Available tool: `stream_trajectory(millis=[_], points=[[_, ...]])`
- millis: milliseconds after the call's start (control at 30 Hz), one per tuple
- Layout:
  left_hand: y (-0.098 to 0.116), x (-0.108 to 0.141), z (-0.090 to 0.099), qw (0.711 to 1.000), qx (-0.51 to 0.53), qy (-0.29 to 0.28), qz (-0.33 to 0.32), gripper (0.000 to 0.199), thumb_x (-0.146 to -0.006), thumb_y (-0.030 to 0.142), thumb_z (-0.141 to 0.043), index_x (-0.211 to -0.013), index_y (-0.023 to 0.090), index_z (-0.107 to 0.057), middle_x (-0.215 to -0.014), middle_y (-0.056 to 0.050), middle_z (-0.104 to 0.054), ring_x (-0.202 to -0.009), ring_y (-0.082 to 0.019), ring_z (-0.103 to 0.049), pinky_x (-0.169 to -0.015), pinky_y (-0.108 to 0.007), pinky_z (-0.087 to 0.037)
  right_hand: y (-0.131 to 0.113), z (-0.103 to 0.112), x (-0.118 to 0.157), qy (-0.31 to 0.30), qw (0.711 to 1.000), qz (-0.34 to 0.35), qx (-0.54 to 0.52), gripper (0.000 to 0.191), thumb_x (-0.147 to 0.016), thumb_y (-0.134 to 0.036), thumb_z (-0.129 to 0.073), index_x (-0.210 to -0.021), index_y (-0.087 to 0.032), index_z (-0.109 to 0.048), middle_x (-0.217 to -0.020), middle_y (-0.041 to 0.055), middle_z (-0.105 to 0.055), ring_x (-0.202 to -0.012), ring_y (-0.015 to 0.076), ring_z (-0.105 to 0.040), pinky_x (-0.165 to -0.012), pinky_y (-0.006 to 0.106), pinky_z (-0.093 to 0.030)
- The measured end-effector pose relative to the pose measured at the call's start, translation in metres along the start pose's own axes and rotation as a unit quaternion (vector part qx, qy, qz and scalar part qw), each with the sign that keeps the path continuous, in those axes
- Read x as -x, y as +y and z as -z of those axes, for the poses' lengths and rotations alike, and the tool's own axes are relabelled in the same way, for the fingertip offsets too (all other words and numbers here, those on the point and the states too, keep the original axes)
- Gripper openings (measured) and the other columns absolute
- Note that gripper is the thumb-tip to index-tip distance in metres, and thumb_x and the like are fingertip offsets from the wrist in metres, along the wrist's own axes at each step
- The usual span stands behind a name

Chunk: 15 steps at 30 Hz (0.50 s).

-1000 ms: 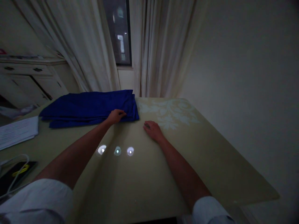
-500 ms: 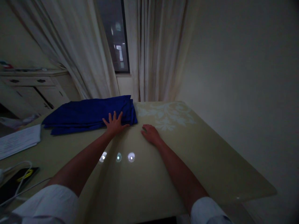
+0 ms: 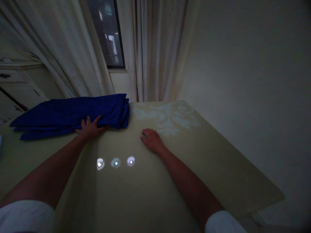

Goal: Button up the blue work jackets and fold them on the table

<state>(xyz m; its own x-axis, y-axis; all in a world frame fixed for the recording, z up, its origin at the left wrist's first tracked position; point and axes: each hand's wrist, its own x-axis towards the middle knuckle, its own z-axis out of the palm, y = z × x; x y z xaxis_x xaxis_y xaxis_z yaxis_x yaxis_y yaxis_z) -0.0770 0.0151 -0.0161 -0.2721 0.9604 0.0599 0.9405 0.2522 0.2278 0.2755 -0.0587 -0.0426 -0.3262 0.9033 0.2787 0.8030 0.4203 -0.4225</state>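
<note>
A folded blue cloth point(image 3: 70, 111) lies in layers along the far left part of the table point(image 3: 136, 194). My left hand point(image 3: 89, 128) rests at its front edge with the fingers spread, their tips on the fabric and the thumb out to the right. My right hand point(image 3: 152, 140) is on the bare tabletop, to the right of the cloth and apart from it. Its fingers are slightly bent, with the thumb held off from them, and nothing shows in it.
A pale floral pattern point(image 3: 167, 118) decorates the far tabletop. Behind stand curtains point(image 3: 157, 51) and a dark window point(image 3: 108, 35). A cabinet point(image 3: 14, 81) is at the left, a plain wall point(image 3: 243, 81) along the right. The glossy surface reflects lights point(image 3: 116, 162).
The view has turned to the right, so the papers and phone-like black object have mostly left the picture. My left hand has slid left along the cloth's front edge. My right hand stays on the table.
</note>
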Motion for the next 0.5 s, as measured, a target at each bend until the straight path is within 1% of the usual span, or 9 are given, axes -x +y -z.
stream_trajectory(millis=[100, 133, 167, 200, 267, 300, 333, 400, 500], points=[[0.011, -0.008, 0.0, 0.998, 0.002, 0.03, 0.056, 0.092, -0.088, 0.071, -0.06, -0.163, 0.026, -0.034, -0.174, -0.021, -0.018, -0.154, -0.06, -0.011, -0.105, -0.089, -0.023, 0.001, -0.001, -0.001, 0.002, 1.0, -0.003, 0.016, 0.021, -0.101, -0.031, -0.061, -0.115, -0.019, -0.068, -0.118, 0.0098, -0.071, -0.109, 0.0235, -0.062, -0.097, 0.036, -0.044], [0.019, -0.009, 0.0, 0.998, -0.009, 0.045, 0.045, 0.091, -0.088, 0.065, -0.064, -0.163, 0.023, -0.035, -0.172, -0.021, -0.025, -0.153, -0.06, -0.012, -0.107, -0.089, -0.02, 0.001, -0.002, -0.001, 0.005, 1.0, -0.003, 0.021, 0.02, -0.101, -0.031, -0.061, -0.115, -0.019, -0.068, -0.117, 0.01, -0.071, -0.108, 0.0236, -0.062, -0.097, 0.036, -0.044], [0.027, -0.009, 0.0, 0.998, -0.025, 0.053, 0.005, 0.089, -0.088, 0.056, -0.067, -0.163, 0.021, -0.034, -0.17, -0.02, -0.031, -0.154, -0.057, -0.016, -0.111, -0.086, -0.019, 0.001, -0.002, -0.001, 0.007, 1.0, -0.003, 0.024, 0.02, -0.101, -0.031, -0.06, -0.115, -0.019, -0.068, -0.117, 0.01, -0.07, -0.108, 0.0236, -0.061, -0.097, 0.036, -0.044], [0.036, -0.008, 0.001, 0.996, -0.042, 0.047, -0.06, 0.086, -0.088, 0.046, -0.069, -0.163, 0.022, -0.034, -0.168, -0.018, -0.035, -0.154, -0.052, -0.022, -0.117, -0.08, -0.019, 0.001, -0.002, -0.001, 0.009, 1.0, -0.001, 0.026, 0.02, -0.101, -0.031, -0.06, -0.116, -0.019, -0.067, -0.117, 0.01, -0.07, -0.109, 0.0237, -0.061, -0.097, 0.036, -0.044], [0.052, -0.007, 0.004, 0.978, -0.073, -0.001, -0.194, 0.08, -0.089, 0.031, -0.065, -0.163, 0.024, -0.036, -0.167, -0.015, -0.04, -0.151, -0.041, -0.038, -0.124, -0.063, -0.027, 0.001, -0.003, -0.001, 0.01, 1.0, -0.001, 0.025, 0.019, -0.101, -0.03, -0.06, -0.115, -0.02, -0.067, -0.117, 0.0097, -0.07, -0.109, 0.0237, -0.061, -0.097, 0.036, -0.043], [0.057, -0.008, 0.007, 0.969, -0.081, -0.031, -0.232, 0.076, -0.09, 0.029, -0.063, -0.162, 0.024, -0.04, -0.166, -0.014, -0.041, -0.147, -0.037, -0.046, -0.123, -0.054, -0.034, 0.002, -0.003, -0.002, 0.009, 1.0, -0.001, 0.024, 0.019, -0.101, -0.03, -0.06, -0.115, -0.02, -0.067, -0.118, 0.0097, -0.07, -0.109, 0.0238, -0.061, -0.098, 0.036, -0.043], [0.061, -0.009, 0.01, 0.964, -0.084, -0.057, -0.246, 0.071, -0.091, 0.029, -0.06, -0.16, 0.025, -0.045, -0.165, -0.013, -0.043, -0.143, -0.035, -0.053, -0.12, -0.048, -0.04, 0.002, -0.002, -0.002, 0.009, 1.0, 0.0, 0.022, 0.019, -0.101, -0.03, -0.06, -0.115, -0.02, -0.067, -0.118, 0.0098, -0.07, -0.109, 0.0239, -0.061, -0.098, 0.037, -0.043], [0.064, -0.013, 0.018, 0.968, -0.061, -0.091, -0.225, 0.058, -0.092, 0.032, -0.057, -0.15, 0.024, -0.058, -0.158, -0.011, -0.054, -0.136, -0.032, -0.06, -0.113, -0.04, -0.047, 0.001, -0.002, -0.001, 0.01, 1.0, 0.0, 0.018, 0.019, -0.1, -0.03, -0.06, -0.115, -0.02, -0.068, -0.118, 0.01, -0.07, -0.109, 0.024, -0.061, -0.099, 0.037, -0.043], [0.06, -0.021, 0.038, 0.976, -0.012, -0.105, -0.191, 0.043, -0.095, 0.032, -0.052, -0.13, 0.022, -0.073, -0.131, -0.007, -0.075, -0.123, -0.027, -0.069, -0.105, -0.033, -0.053, 0.0, -0.001, 0.0, 0.01, 1.0, -0.004, 0.012, 0.02, -0.101, -0.03, -0.06, -0.116, -0.019, -0.068, -0.119, 0.0107, -0.07, -0.111, 0.024, -0.061, -0.1, 0.037, -0.044]])
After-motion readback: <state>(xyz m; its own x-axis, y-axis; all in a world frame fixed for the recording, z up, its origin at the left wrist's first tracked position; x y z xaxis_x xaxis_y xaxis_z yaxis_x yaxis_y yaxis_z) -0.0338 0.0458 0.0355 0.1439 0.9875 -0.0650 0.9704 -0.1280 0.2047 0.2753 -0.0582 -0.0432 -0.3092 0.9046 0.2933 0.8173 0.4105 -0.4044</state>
